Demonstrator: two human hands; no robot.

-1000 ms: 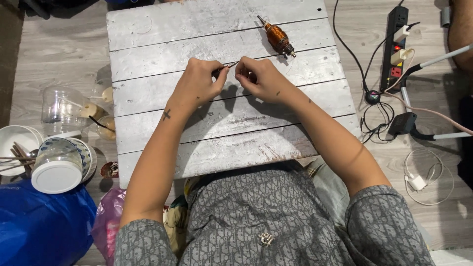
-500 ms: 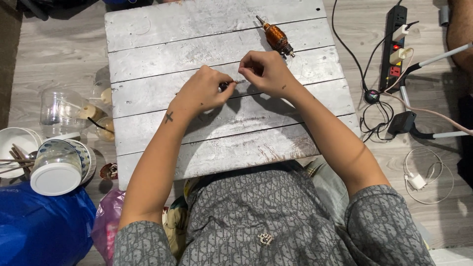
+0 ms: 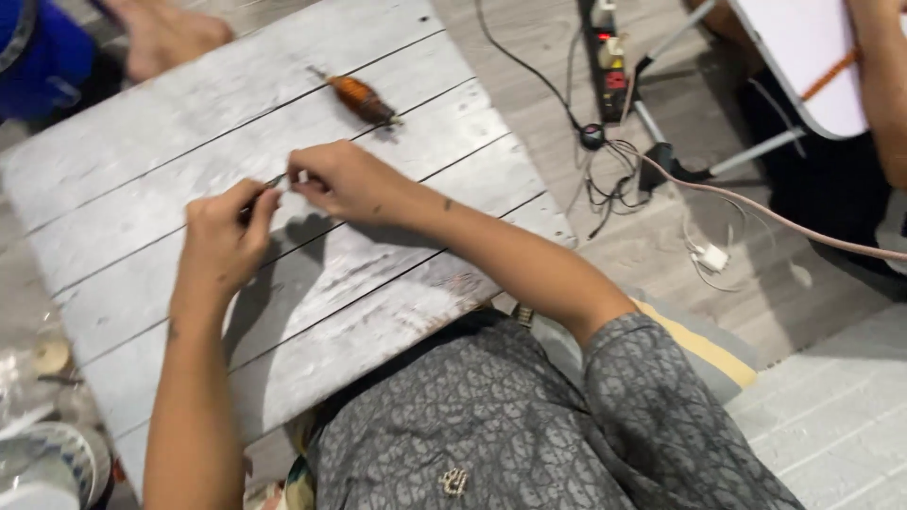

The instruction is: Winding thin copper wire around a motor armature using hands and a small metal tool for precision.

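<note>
Over a white plank table (image 3: 397,274), my left hand (image 3: 225,236) and my right hand (image 3: 345,179) meet fingertip to fingertip. Between them they pinch a thin dark wire-like piece (image 3: 269,182), too small to make out clearly. Both hands have their fingers closed on it. Further back on the table lies a small orange and brown motor part with a metal shaft (image 3: 359,96), apart from both hands.
A power strip (image 3: 609,57) with tangled cables (image 3: 605,179) lies on the floor to the right, near a white charger (image 3: 710,257). Bowls (image 3: 47,463) sit at the lower left. Another person's foot (image 3: 165,33) is at the far edge, and an arm (image 3: 879,76) at the top right.
The view has swung and tilted, so the table now runs diagonally. My hands stay together on the thin piece, shifted toward the left of the picture.
</note>
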